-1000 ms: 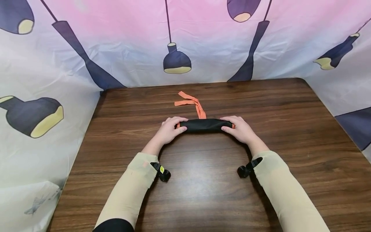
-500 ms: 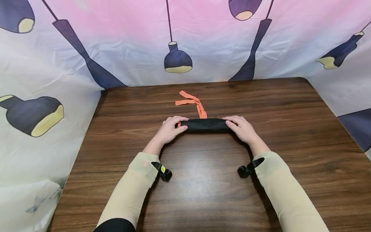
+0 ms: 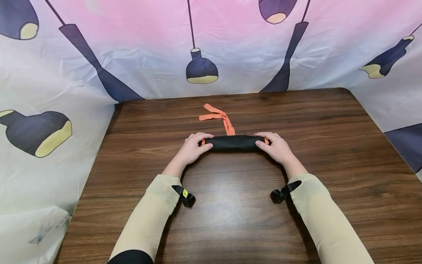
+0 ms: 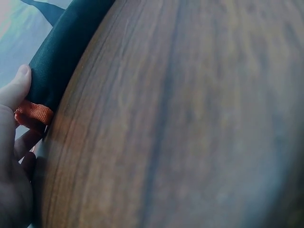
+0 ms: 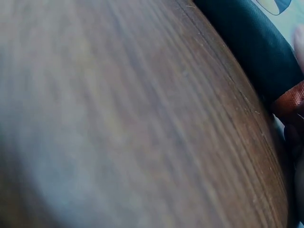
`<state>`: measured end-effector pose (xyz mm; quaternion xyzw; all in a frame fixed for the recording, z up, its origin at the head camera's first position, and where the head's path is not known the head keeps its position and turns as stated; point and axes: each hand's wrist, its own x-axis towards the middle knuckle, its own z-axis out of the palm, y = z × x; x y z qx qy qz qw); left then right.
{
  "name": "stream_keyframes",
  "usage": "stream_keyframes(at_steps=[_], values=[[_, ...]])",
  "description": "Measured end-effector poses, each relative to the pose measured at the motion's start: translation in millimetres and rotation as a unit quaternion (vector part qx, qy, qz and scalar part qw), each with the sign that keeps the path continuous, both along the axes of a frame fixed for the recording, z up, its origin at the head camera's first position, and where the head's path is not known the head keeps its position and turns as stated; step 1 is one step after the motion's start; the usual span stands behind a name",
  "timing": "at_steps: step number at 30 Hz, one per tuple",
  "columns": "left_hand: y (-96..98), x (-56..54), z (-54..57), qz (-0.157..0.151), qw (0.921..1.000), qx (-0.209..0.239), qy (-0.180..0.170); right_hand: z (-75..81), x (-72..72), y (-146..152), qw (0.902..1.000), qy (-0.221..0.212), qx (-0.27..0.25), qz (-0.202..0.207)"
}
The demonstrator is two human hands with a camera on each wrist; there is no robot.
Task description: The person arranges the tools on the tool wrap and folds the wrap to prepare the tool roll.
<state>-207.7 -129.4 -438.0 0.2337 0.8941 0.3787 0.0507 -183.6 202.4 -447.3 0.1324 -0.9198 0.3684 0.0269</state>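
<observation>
In the head view a black rolled-up fabric pouch (image 3: pixel 233 143) with orange edging lies crosswise on the wooden table (image 3: pixel 224 205). Two orange tie straps (image 3: pixel 221 116) run out from its far side. My left hand (image 3: pixel 192 148) grips the left end, thumb on the near side and fingers over the top. At the other end my right hand (image 3: pixel 275 147) holds the roll the same way. The left wrist view shows my thumb (image 4: pixel 18 88) against the black fabric, beside an orange edge band (image 4: pixel 35 113). A matching orange band (image 5: pixel 289 100) shows at the right end, with the hand mostly cut off by the frame.
A printed curtain (image 3: pixel 158 47) with lamp drawings hangs behind the table's far edge and along both sides. Small black wrist cameras (image 3: pixel 188 200) are strapped to both sleeves.
My right hand has shifted slightly outward along the roll, and its fingers have changed position. The orange edging there was covered half a second ago and shows again. My left hand stays in place.
</observation>
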Motion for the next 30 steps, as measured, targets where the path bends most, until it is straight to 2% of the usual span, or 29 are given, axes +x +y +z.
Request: stream_keyframes(at_steps=[3, 8, 18, 30], values=[[-0.7, -0.2, 0.1, 0.000, 1.0000, 0.004, 0.003, 0.8, -1.0, -0.5, 0.9999, -0.013, 0.001, -0.006], [-2.4, 0.9, -0.5, 0.002, 0.9998, 0.012, 0.013, -0.5, -3.2, -1.8, 0.9999, -0.009, 0.005, -0.003], [-0.8, 2.1, -2.6, 0.005, 0.9995, -0.001, 0.032, 1.9, -1.3, -2.2, 0.9999, -0.011, 0.007, -0.005], [2.1, 0.6, -4.0, 0.002, 0.9994, 0.000, 0.036, 0.7, 0.0, 0.7, 0.9999, -0.013, 0.009, 0.004]])
